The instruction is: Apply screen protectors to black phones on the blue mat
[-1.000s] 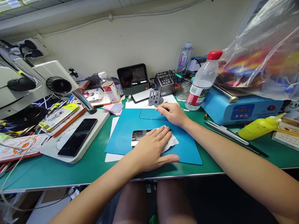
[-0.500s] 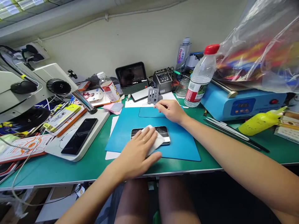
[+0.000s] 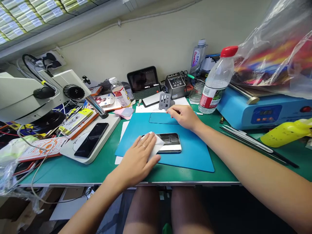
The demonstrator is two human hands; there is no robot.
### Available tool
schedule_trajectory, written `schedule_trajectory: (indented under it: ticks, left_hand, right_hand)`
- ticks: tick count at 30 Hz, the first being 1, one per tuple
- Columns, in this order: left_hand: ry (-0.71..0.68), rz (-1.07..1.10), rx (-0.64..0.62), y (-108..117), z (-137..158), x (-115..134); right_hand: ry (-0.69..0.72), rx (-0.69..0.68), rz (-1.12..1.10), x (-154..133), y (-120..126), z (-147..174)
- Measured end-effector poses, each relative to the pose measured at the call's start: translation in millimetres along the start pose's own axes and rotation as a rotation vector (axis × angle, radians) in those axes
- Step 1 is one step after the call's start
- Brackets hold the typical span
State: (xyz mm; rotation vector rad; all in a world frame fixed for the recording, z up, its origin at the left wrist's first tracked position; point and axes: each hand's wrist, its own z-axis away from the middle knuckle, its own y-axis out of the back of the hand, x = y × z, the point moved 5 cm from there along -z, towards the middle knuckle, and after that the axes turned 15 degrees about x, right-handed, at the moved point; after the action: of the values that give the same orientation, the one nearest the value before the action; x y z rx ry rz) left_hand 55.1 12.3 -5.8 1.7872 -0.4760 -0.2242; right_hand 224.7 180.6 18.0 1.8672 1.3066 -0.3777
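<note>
A phone (image 3: pixel 172 141) with a dark reflective screen lies on a blue mat (image 3: pixel 195 156). Over its left part, my left hand (image 3: pixel 140 156) lies nearly flat, fingers stretched, with a folded white wipe (image 3: pixel 156 146) held under them against the screen. My right hand (image 3: pixel 184 116) hovers or rests at the mat's far edge, fingers curled together; whatever may be in them is hidden. Beneath and beside it lies a thin clear sheet with a black outline (image 3: pixel 158 118), its right end covered by the hand. A grey slotted stand (image 3: pixel 165 101) is just beyond.
To the left, a microscope (image 3: pixel 70 94) stands on a white base with another black phone (image 3: pixel 91 140). Farther back are a small screen device (image 3: pixel 143 81) and bottles. On the right sit a red-capped bottle (image 3: pixel 216 81), a blue machine (image 3: pixel 243 109), tweezers (image 3: pixel 253 142) and a yellow bottle (image 3: pixel 282 135).
My left hand has slid the wipe leftward over the phone, uncovering more of its screen. The camera view has shifted slightly left. My right hand stays by the clear sheet.
</note>
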Motion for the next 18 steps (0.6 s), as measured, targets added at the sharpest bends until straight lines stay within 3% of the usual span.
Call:
schedule_trajectory:
  ticks: [5,13,15,18]
  left_hand:
    - [0.053,-0.05,0.018,-1,4,2]
    - [0.009,0.199,0.005,-15,-47,62]
    - [-0.005,0.205,0.016,-14,-42,62]
    - [0.042,0.135,0.02,-10,-22,38]
  right_hand:
    - [0.001,-0.011,0.007,-2,-2,1]
    - [-0.03,-0.027,0.053,2,-2,-2]
    - [-0.035,-0.015,0.068,3,-1,-3]
    - [-0.043,-0.011,0.09,3,0,-4]
